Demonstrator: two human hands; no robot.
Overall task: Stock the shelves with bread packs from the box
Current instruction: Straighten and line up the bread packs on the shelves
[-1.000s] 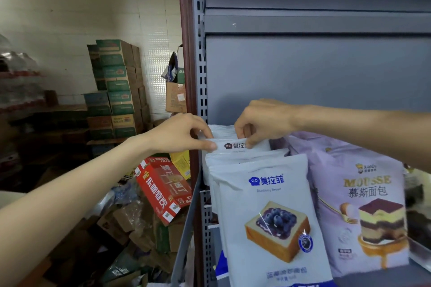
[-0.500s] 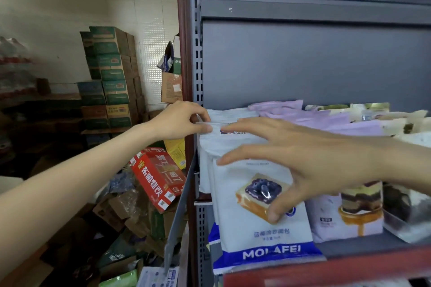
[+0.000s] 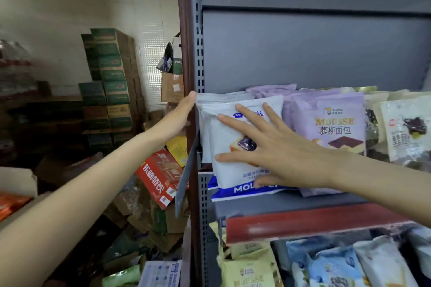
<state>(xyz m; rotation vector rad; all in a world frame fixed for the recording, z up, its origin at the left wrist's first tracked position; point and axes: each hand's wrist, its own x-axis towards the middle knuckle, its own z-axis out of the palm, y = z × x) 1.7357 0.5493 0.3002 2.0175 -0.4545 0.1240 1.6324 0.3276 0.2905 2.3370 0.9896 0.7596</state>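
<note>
Pressing flat, spread fingers of the right hand (image 3: pixel 275 147) cover the upright white bread pack (image 3: pixel 233 144); the left hand (image 3: pixel 179 119), straight-fingered, is held at nine o'clock.

right hand (image 3: pixel 275 147) spread flat, fingers straight; left hand (image 3: pixel 179 116) extended forward, fingers straight, arm outstretched

Pale tiled wall (image 3: pixel 144 14), stacked green cartons (image 3: pixel 109 70), cluttered floor boxes (image 3: pixel 144 212)
</note>
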